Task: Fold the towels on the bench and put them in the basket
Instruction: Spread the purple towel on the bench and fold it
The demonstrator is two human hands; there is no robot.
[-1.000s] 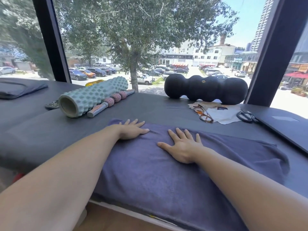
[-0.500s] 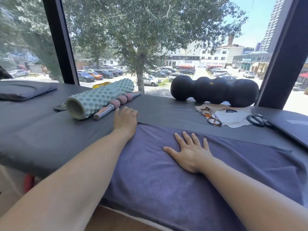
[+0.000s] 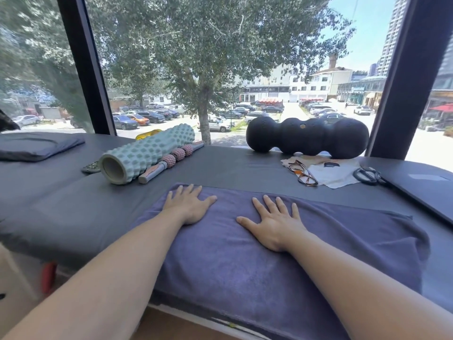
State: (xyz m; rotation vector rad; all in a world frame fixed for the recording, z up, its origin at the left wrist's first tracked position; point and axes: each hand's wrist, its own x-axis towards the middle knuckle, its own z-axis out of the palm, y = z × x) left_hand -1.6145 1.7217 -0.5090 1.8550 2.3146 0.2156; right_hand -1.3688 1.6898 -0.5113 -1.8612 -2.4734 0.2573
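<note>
I am seeing no readable text: the shopfront signs [image 3: 267,89] across the street are showing only blurred characters I cannot decipher.

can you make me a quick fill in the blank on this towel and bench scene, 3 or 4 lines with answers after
1. Both hands, the left hand and the right hand, lie flat with fingers spread on the purple ____.
2. The pale green foam roller lies on the grey bench to the ____ of the black peanut-shaped roller.
3. The eyeglasses rest on a white ____.
4. Black ____ lie beside the closed laptop.

Answers: towel; left; cloth; scissors
</note>
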